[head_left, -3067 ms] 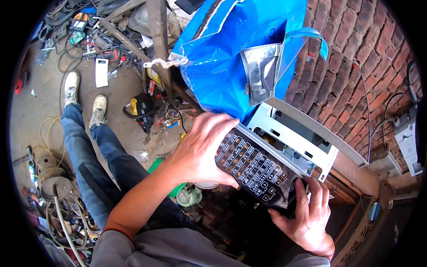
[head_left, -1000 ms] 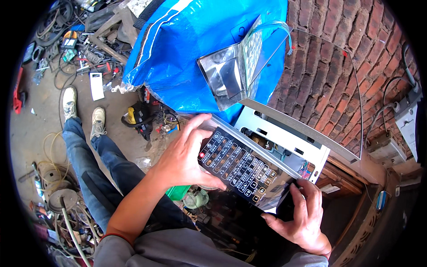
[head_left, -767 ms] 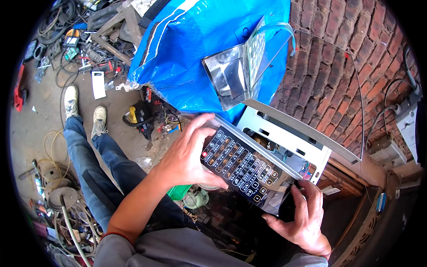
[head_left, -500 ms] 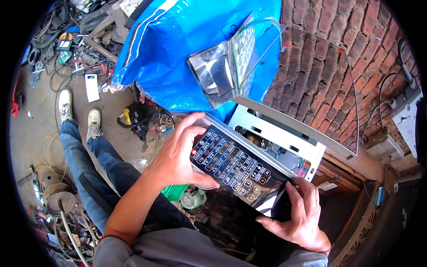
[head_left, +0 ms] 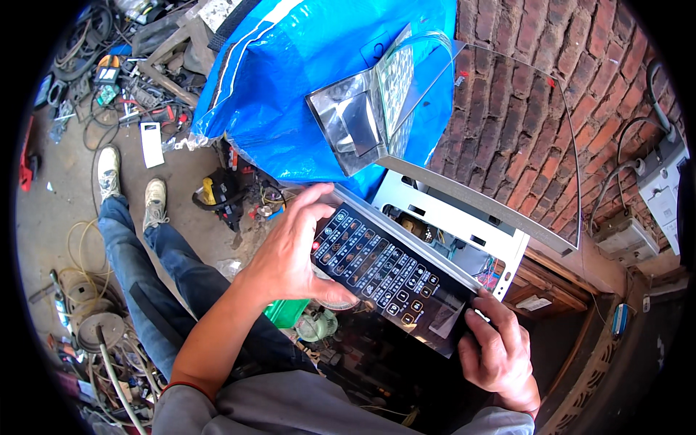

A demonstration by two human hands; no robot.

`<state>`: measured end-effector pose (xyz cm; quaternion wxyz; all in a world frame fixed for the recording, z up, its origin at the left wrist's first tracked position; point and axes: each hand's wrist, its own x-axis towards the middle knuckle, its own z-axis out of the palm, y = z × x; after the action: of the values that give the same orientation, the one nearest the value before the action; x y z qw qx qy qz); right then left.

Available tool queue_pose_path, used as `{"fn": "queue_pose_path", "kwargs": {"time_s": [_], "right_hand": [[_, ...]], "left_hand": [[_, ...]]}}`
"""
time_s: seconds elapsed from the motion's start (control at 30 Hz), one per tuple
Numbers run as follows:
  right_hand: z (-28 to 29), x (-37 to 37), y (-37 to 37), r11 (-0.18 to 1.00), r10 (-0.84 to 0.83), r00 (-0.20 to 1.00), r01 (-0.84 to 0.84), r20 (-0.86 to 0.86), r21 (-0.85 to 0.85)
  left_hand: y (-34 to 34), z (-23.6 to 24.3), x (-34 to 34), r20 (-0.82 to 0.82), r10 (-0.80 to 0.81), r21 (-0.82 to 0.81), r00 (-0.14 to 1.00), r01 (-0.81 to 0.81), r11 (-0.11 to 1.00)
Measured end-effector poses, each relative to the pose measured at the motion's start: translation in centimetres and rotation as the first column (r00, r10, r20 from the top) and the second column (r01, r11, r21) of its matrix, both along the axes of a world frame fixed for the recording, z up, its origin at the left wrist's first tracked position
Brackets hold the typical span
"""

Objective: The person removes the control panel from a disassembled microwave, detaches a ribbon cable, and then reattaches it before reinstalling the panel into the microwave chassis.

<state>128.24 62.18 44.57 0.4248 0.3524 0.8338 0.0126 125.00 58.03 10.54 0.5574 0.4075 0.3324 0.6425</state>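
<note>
A glossy black control panel [head_left: 384,272] with rows of printed key symbols is held between my two hands, its long side slanting down to the right. My left hand [head_left: 293,250] grips the upper left end, fingers over the far edge and thumb along the near edge. At the lower right end, the curled fingers of my right hand [head_left: 500,348] hold the short edge. Directly behind the panel is an open white metal casing [head_left: 500,272] with wires [head_left: 487,275] and parts inside. A clear door pane [head_left: 507,145] with a grey edge strip stands up beyond it.
A blue plastic sack [head_left: 283,94] lies behind, with a bent shiny metal sheet [head_left: 348,119] against it. Brick wall [head_left: 536,109] and a power box [head_left: 660,188] are at right. Tools, cables and a yellow-black tool [head_left: 217,196] litter the left floor near another person's legs [head_left: 145,268].
My right thumb has drawn in from the panel's lower corner toward the curled fingers. The bright reflection at that end has dimmed. My left hand keeps nearly the same hold.
</note>
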Motion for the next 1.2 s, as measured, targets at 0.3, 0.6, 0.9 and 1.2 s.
{"fn": "queue_pose_path", "kwargs": {"time_s": [0.3, 0.6, 0.9, 1.2], "right_hand": [[0.0, 1.7, 0.8, 0.99, 0.136, 0.985, -0.132, -0.11, 0.043], [-0.1, 2.6, 0.7, 0.983, 0.18, 0.974, -0.174, -0.141, 0.05], [-0.1, 3.4, 0.6, 0.978, 0.207, 0.965, -0.199, -0.163, 0.064], [0.0, 3.4, 0.2, 0.973, 0.221, 0.962, -0.207, -0.16, 0.098]], "left_hand": [[0.0, 0.0, 0.1, 0.029, 0.005, -0.004, 1.0, -0.005, 1.0], [0.0, 0.1, -0.1, 0.026, -0.013, -0.01, 1.0, 0.013, 1.0], [0.1, 0.4, -0.2, 0.029, -0.035, -0.027, 0.999, 0.036, 0.999], [0.0, 0.6, -0.2, 0.035, -0.029, -0.037, 0.999, 0.03, 0.999]]}}
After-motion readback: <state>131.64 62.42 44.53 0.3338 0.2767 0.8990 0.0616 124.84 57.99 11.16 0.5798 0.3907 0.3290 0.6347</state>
